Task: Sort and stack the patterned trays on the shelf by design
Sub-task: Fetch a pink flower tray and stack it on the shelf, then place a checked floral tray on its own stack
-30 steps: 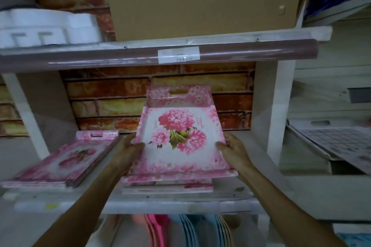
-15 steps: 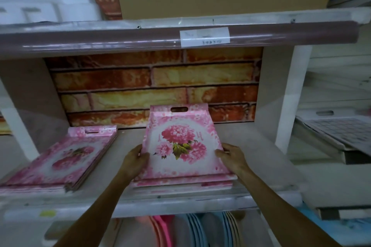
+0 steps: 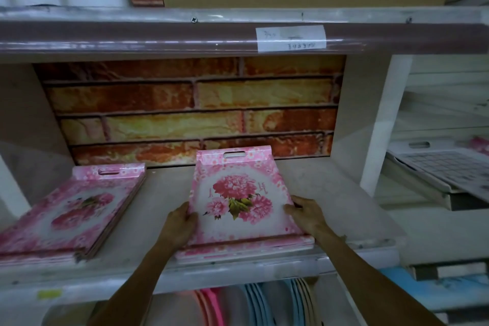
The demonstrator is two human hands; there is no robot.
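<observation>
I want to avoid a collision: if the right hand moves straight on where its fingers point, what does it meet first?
The right hand points left across the pink floral tray, so probably the left hand on the opposite edge; depth is unclear.

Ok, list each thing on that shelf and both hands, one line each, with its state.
top pink floral tray: lying flat on its stack, held at both side edges.
centre stack: lying at the shelf's front edge, under the top tray.
left stack of pink floral trays: lying flat, untouched, apart from the centre stack.
left hand: gripping the top tray's left edge.
right hand: gripping its right edge.
shelf: bare at right.
</observation>
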